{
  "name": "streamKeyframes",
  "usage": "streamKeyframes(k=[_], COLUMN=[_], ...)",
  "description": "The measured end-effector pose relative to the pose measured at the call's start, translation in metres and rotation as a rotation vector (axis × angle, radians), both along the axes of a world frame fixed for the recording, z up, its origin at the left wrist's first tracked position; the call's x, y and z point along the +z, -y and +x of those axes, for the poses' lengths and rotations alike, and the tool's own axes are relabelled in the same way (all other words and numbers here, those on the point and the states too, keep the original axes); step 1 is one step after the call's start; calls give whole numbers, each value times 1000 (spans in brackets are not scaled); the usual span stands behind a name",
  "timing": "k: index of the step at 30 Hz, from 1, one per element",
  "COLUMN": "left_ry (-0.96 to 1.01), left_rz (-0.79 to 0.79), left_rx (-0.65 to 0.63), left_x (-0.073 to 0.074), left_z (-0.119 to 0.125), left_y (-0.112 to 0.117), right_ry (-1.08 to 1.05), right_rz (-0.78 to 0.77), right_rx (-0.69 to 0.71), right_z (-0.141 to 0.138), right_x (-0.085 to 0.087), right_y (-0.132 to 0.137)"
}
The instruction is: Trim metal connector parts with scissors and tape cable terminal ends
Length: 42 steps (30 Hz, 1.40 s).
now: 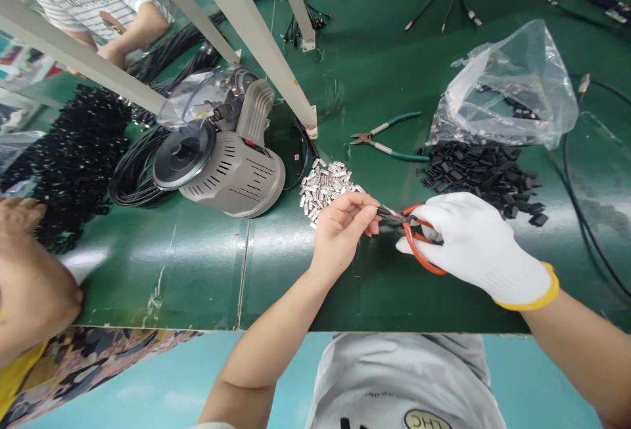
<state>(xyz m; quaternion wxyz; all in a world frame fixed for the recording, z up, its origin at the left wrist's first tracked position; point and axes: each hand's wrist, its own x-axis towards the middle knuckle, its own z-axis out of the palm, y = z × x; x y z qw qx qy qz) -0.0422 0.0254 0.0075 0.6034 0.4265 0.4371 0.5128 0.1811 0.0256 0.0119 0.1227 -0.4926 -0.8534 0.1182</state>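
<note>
My right hand (pixel 468 245), in a white knitted glove with a yellow cuff, is closed round red-handled pliers (pixel 411 235). Their dark jaws point left and reach to the fingertips of my bare left hand (pixel 345 225). Thumb and forefinger of that hand are pinched together at the jaw tips; whatever small piece sits between them is mostly hidden. Just behind my left hand lies a pile of small silver metal connector pieces (pixel 325 186). A heap of small black plastic pieces (pixel 483 176) spreads behind my gloved hand.
Green-handled cutting pliers (pixel 394 150) lie beyond my hands. A clear plastic bag (pixel 517 100) stands behind the black heap. To the left are a grey machine (pixel 236 166), white posts (pixel 266 35) and coiled black cables (pixel 135 173). Other people's arms (pixel 29 284) are at left.
</note>
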Motion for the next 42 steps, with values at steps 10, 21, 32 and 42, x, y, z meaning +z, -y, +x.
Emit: streamKeyframes(k=[10, 21, 32, 42], left_ry=[54, 84, 188, 12], left_rz=[-39, -116, -245, -73], left_rx=[9, 38, 15, 48], left_x=[3, -2, -3, -7], left_z=[4, 7, 9, 13], left_y=[0, -1, -3, 1], right_ry=[8, 146, 76, 19], right_rz=[57, -34, 5, -30], right_rx=[-29, -8, -43, -12], right_z=[-5, -7, -3, -4], right_x=[-5, -5, -9, -6], right_y=[11, 11, 7, 7])
